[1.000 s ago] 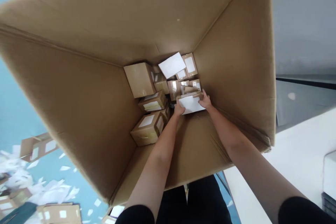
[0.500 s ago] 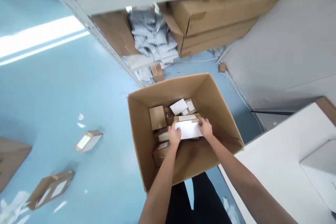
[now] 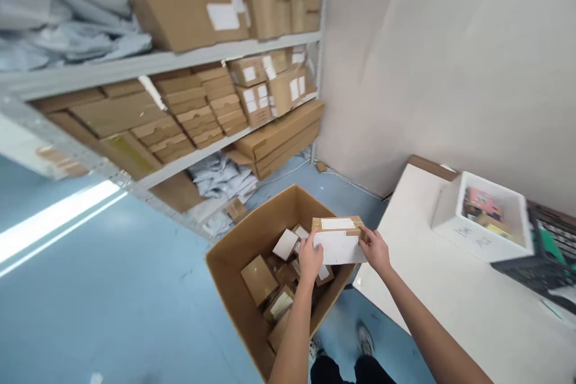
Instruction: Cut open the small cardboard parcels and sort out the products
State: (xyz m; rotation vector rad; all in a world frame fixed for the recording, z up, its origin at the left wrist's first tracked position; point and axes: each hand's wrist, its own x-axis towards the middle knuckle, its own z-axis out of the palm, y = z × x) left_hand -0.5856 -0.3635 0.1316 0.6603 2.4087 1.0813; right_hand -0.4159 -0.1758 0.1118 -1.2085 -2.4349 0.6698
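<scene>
Between my two hands is a small cardboard box (image 3: 339, 248) with white labels on its top and front. My left hand (image 3: 310, 257) grips its left end, and my right hand (image 3: 374, 249) grips the right end. The box is above the right side of a large open carton (image 3: 234, 312). Inside that carton lie several smaller brown boxes (image 3: 260, 279), some with white labels, and a white box or label face (image 3: 285, 244). My left forearm hides part of the contents.
A white table (image 3: 432, 270) stands to my right, bearing a white foam box (image 3: 481, 246) with small items and a keyboard (image 3: 555, 240). Ahead, a metal shelf (image 3: 171, 63) holds several cardboard boxes and grey bags (image 3: 220, 175). Blue floor (image 3: 121, 300) extends left.
Both hands have lifted the small box up out of the large carton, toward the table side. My view has turned up and right, showing more shelf and table.
</scene>
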